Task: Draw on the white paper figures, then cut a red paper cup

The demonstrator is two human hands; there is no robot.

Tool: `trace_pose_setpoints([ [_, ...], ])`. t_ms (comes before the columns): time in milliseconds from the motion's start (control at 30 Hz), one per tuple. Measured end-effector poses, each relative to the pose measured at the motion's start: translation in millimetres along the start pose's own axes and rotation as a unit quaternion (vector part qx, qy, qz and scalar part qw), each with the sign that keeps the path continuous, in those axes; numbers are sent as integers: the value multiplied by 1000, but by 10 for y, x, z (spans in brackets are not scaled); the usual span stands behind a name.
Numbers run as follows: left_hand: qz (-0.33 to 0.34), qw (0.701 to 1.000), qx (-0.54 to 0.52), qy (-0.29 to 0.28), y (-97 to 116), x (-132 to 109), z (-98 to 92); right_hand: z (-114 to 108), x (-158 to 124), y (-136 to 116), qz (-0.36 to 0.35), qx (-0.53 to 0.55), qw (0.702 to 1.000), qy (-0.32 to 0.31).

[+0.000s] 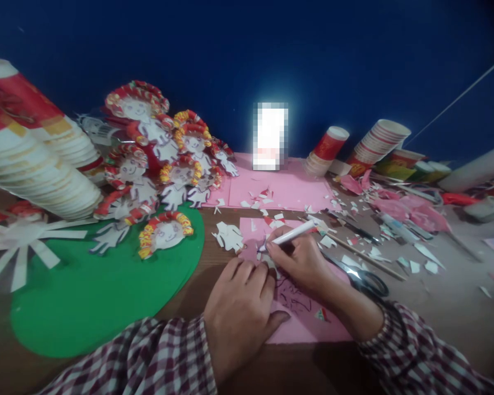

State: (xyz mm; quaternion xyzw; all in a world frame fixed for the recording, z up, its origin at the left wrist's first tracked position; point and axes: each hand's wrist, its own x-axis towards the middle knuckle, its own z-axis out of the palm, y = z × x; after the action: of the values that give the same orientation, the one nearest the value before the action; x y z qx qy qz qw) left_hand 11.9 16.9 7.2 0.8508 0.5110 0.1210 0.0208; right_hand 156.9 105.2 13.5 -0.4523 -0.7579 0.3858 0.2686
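Note:
My right hand (302,262) is closed around a white pen (291,235), whose tip touches a pink paper sheet (300,323) with dark drawn lines on it. My left hand (241,310) lies flat on the same sheet just left of the pen tip, fingers stretched out and pressing the paper down. Both sleeves are checked red and white. Scissors (360,277) lie just right of my right hand.
A green paper disc (90,299) at the left carries several paper-cup dolls (164,233). Stacked paper cups (33,148) lean at the far left, more cups (376,140) at the back right. A larger pink sheet (288,189), paper scraps and thin sticks (366,255) cover the wooden table.

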Motion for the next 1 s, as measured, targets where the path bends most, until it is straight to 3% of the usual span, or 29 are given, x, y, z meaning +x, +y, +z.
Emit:
trace_pose_setpoints([
  [1000, -8, 1000, -7, 0, 15, 2, -11, 9, -33, 13, -11, -31, 999, -13],
])
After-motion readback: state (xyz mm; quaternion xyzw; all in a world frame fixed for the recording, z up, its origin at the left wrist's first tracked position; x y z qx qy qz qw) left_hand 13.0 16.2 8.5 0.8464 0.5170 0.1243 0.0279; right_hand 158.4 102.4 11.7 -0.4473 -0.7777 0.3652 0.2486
